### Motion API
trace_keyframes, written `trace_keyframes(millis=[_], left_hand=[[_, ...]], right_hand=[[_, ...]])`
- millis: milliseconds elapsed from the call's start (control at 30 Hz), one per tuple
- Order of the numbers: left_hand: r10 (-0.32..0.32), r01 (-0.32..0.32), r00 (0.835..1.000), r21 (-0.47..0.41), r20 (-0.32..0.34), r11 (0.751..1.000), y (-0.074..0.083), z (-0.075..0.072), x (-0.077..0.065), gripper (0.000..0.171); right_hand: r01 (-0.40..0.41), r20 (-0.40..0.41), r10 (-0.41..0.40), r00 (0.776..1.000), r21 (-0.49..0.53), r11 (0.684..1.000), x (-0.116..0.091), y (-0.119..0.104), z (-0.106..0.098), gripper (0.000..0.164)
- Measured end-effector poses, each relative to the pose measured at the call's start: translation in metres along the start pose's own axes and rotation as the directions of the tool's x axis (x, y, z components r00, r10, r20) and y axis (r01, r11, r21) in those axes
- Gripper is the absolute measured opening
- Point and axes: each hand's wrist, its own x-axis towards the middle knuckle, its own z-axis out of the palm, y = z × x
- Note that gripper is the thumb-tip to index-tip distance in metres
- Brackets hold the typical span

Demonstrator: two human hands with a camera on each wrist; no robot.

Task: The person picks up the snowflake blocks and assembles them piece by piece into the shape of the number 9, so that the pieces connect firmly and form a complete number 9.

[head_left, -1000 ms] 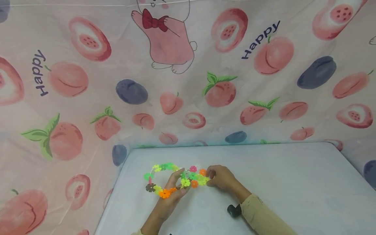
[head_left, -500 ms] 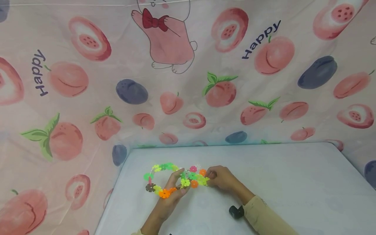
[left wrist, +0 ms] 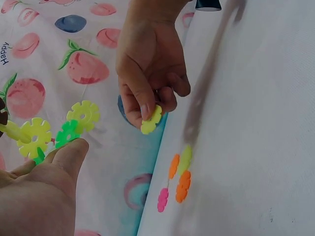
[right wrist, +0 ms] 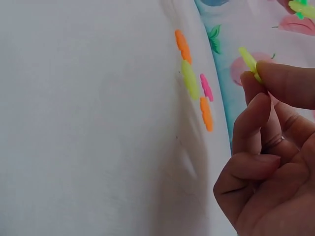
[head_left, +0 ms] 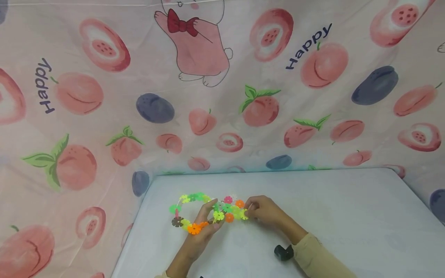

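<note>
My left hand [head_left: 201, 240] holds a looped chain of flower-shaped interlocking discs [head_left: 194, 229] in green, yellow, orange, pink and dark brown. In the left wrist view, yellow and green discs of that chain [left wrist: 34, 137] stand up past the left fingers. My right hand [head_left: 267, 211] pinches one yellow flower disc [left wrist: 151, 120] between thumb and index finger; its other fingers are curled. Seen from the right wrist, this yellow disc [right wrist: 249, 61] is edge-on at the fingertips, apart from the chain at the upper right corner.
Loose flower discs lie on the white table [head_left: 333, 216] beyond the hands: a pink one [left wrist: 163, 199], a yellow-green one [right wrist: 189, 80] and orange ones [left wrist: 183, 187]. A dark wrist camera [head_left: 284, 253] sits by the right sleeve. A fruit-print cloth [head_left: 208, 104] hangs behind the table.
My right wrist and sleeve have shifted slightly right, while the right fingertips stay near the same spot with the yellow disc. The left hand and the chain have hardly moved.
</note>
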Motion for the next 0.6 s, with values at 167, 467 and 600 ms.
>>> trace_keyframes(millis=[167, 467, 600], left_hand=[[0.005, -0.005, 1.0, -0.011, 0.009, 1.0, 0.0, 0.0, 0.0, 0.066], [0.007, -0.007, 1.0, 0.002, 0.009, 1.0, 0.0, 0.0, 0.001, 0.065], [0.016, -0.016, 1.0, -0.002, 0.01, 1.0, 0.0, 0.0, 0.001, 0.065]], right_hand=[[-0.004, 0.013, 0.003, 1.0, 0.047, 0.999, -0.003, 0.0, -0.004, 0.008], [0.016, 0.037, -0.021, 0.999, 0.113, 0.993, -0.009, -0.006, -0.008, 0.009], [0.022, 0.046, -0.028, 0.999, 0.134, 0.991, -0.014, -0.009, -0.009, 0.01]])
